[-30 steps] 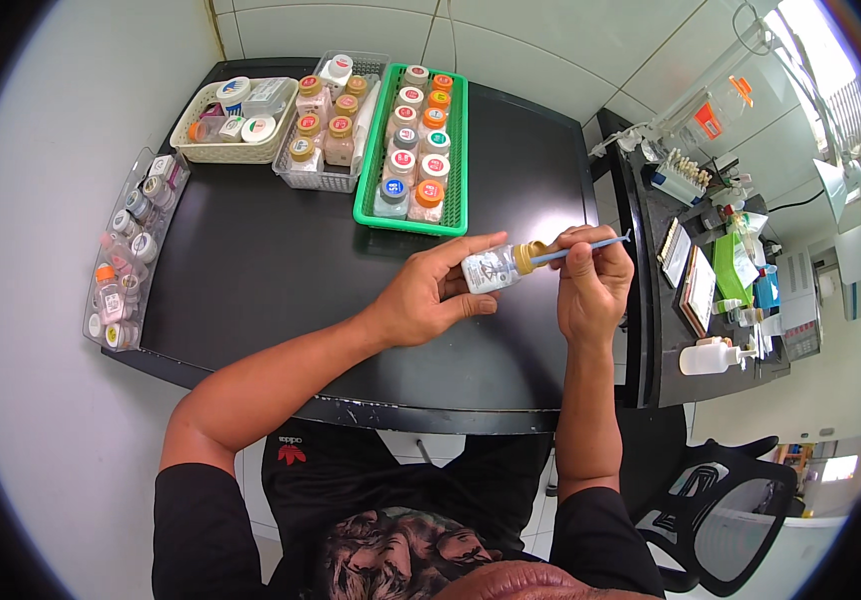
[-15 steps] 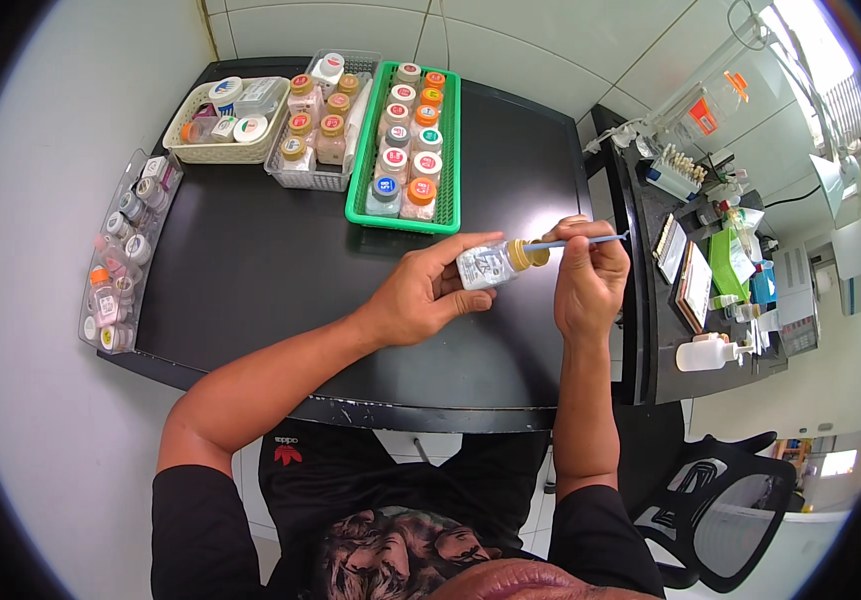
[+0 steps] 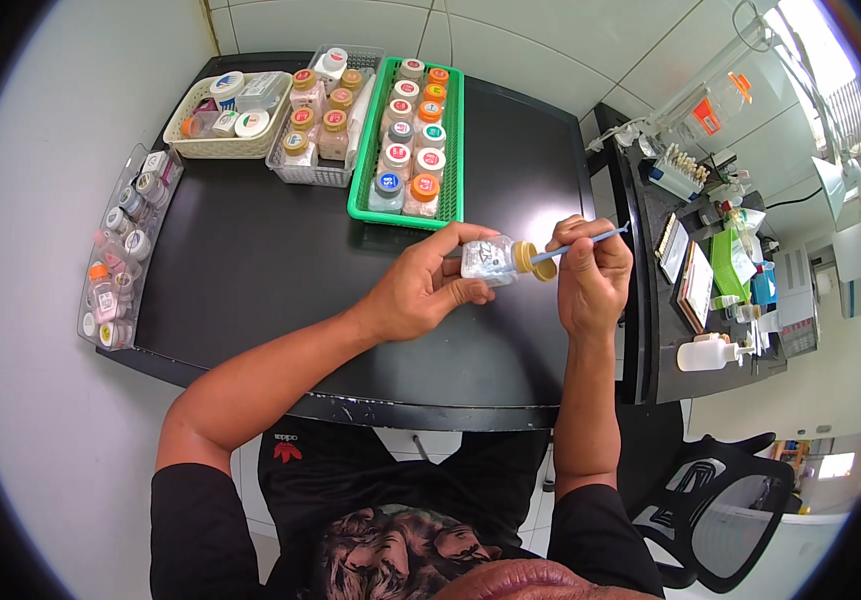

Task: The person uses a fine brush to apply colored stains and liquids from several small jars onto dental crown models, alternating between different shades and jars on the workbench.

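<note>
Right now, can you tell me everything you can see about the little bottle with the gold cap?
The little bottle looks see-through, plastic or glass, with something whitish showing and dark marks on its side. Around its neck is a gold ring, with a gold lid that looks flipped open. It's tipped sideways over the black table, mouth toward the right. The left grip holds its body between fingers and thumb. A blue stick reaches its mouth; how far in, I can't tell.

Bottle [image 3: 491,262]: part hid. behind L hand [image 3: 413,292]
Blue stick [image 3: 552,253]: mid partly hid. by R hand [image 3: 596,282]; inner tip unclear
L sleeve [image 3: 201,535]: cut off, btm edge
</note>
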The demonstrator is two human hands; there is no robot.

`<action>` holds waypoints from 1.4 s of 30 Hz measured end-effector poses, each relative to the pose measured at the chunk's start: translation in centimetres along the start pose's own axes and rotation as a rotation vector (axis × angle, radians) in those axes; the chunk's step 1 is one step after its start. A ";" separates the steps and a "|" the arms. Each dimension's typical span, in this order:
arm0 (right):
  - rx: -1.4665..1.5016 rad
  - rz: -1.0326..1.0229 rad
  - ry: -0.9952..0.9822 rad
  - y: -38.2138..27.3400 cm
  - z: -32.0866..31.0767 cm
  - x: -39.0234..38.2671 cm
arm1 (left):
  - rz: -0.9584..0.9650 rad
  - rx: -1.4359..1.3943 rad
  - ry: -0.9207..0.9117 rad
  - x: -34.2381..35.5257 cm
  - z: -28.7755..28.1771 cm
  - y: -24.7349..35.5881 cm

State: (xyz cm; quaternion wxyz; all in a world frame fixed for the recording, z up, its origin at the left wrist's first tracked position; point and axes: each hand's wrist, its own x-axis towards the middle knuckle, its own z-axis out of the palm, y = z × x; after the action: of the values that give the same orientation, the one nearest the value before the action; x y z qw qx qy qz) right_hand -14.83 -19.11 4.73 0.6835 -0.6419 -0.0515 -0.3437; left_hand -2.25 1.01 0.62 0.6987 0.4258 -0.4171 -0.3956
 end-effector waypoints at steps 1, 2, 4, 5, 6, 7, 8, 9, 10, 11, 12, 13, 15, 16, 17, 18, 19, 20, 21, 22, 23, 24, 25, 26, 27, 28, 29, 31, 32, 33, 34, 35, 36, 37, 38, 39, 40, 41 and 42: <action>-0.009 -0.027 0.048 0.1 -0.1 0.0 | -0.001 -0.001 -0.001 0.0 0.1 0.0; -0.017 -0.054 0.095 0.2 -0.1 0.0 | -0.010 0.012 -0.009 0.0 0.2 0.0; -0.015 -0.033 0.055 0.0 0.4 0.0 | -0.019 0.024 -0.018 0.0 0.3 0.1; -0.014 -0.012 0.016 -0.2 0.6 0.0 | 0.024 0.003 0.020 0.0 0.4 0.3; -0.015 -0.013 0.017 0.0 0.3 0.0 | 0.068 -0.017 0.058 0.1 0.4 0.4; 0.003 -0.038 0.048 0.2 -0.2 0.0 | 0.068 -0.018 0.055 0.2 0.3 0.1; 0.023 -0.061 0.077 0.3 -0.3 0.1 | 0.082 -0.005 0.022 0.2 0.2 -0.2; 0.024 -0.062 0.077 0.3 -0.1 0.1 | 0.096 0.008 -0.012 0.3 0.1 -0.4; 0.000 -0.064 0.069 0.2 0.4 0.0 | 0.096 0.009 -0.011 0.3 0.0 -0.5; -0.025 -0.067 0.063 0.1 0.8 -0.1 | 0.089 -0.048 0.019 0.5 -0.1 -0.4; -0.046 -0.064 0.040 -0.1 0.9 -0.1 | 0.083 -0.105 0.050 0.6 -0.1 -0.2; -0.047 -0.064 0.041 0.0 0.7 -0.1 | 0.082 -0.106 0.049 0.5 0.0 -0.1; 0.027 -0.094 0.081 0.1 0.1 0.1 | 0.076 -0.155 0.026 0.3 0.4 0.1; 0.029 -0.095 0.081 0.1 0.2 0.1 | 0.076 -0.154 0.026 0.3 0.5 0.1; 0.026 -0.091 0.060 0.0 0.4 0.1 | 0.066 -0.149 0.035 0.2 0.5 0.0; 0.023 -0.087 0.039 0.0 0.5 0.1 | 0.055 -0.143 0.043 0.2 0.5 -0.1; 0.023 -0.086 0.039 0.1 0.5 0.0 | 0.055 -0.144 0.044 0.2 0.5 -0.2; 0.034 -0.083 0.051 0.2 0.5 -0.1 | 0.038 -0.127 0.036 0.2 0.5 0.0; 0.044 -0.079 0.064 0.2 0.5 -0.1 | 0.021 -0.109 0.028 0.2 0.6 0.0; 0.045 -0.079 0.064 0.2 0.6 -0.1 | 0.021 -0.109 0.029 0.2 0.5 0.0; 0.017 -0.084 0.043 0.1 0.6 -0.1 | 0.040 -0.122 0.054 0.2 0.6 0.0; -0.010 -0.089 0.023 0.1 0.7 -0.1 | 0.059 -0.136 0.079 0.3 0.6 -0.1; -0.010 -0.088 0.021 0.0 0.5 0.0 | 0.060 -0.136 0.080 0.2 0.6 0.0; -0.001 -0.095 0.042 -0.2 0.2 0.0 | 0.046 -0.122 0.064 0.1 0.8 0.1; 0.008 -0.102 0.063 -0.2 0.1 0.1 | 0.032 -0.108 0.048 0.0 0.8 0.1; 0.008 -0.102 0.063 -0.2 0.3 0.1 | 0.033 -0.109 0.048 0.0 0.8 0.2; 0.000 -0.096 0.073 -0.1 0.6 0.0 | 0.016 -0.135 0.041 0.1 0.6 0.2; -0.010 -0.089 0.082 0.0 0.6 0.0 | 0.000 -0.162 0.034 0.0 0.6 0.0; -0.003 -0.099 0.060 -0.1 0.4 0.1 | 0.003 -0.146 0.025 -0.1 0.5 -0.1; 0.004 -0.109 0.039 -0.1 0.2 0.2 | 0.006 -0.130 0.015 -0.1 0.5 0.0; -0.003 -0.132 0.100 0.0 0.5 0.2 | 0.006 -0.129 0.016 -0.1 0.5 0.1; -0.003 -0.132 0.099 -0.1 0.5 0.2 | -0.026 -0.123 0.009 -0.1 0.5 0.3; 0.008 -0.104 0.058 -0.2 0.4 0.2 | -0.059 -0.117 0.003 -0.1 0.5 0.5; 0.019 -0.076 0.016 -0.2 0.4 0.2 | -0.059 -0.117 0.004 0.0 0.3 0.3; 0.019 -0.077 0.016 -0.1 0.4 0.2 | 0.043 0.004 -0.002 0.1 0.1 0.0; 0.041 -0.096 0.032 0.1 0.3 0.2 | 0.146 0.124 -0.007 0.2 -0.1 -0.2; 0.064 -0.115 0.048 0.3 0.3 0.3 | 0.147 0.124 -0.008 0.2 -0.1 -0.3; 0.064 -0.114 0.048 0.2 0.4 0.2 | 0.109 0.086 0.001 0.3 0.0 -0.1; 0.044 -0.094 0.039 0.0 0.4 0.2 | 0.071 0.048 0.010 0.3 0.1 0.1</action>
State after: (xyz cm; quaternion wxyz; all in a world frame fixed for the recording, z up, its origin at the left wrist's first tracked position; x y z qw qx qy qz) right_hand -14.53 -18.76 4.86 0.6813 -0.6169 -0.0757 -0.3866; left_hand -2.21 0.76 0.86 0.7040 0.4295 -0.4378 -0.3582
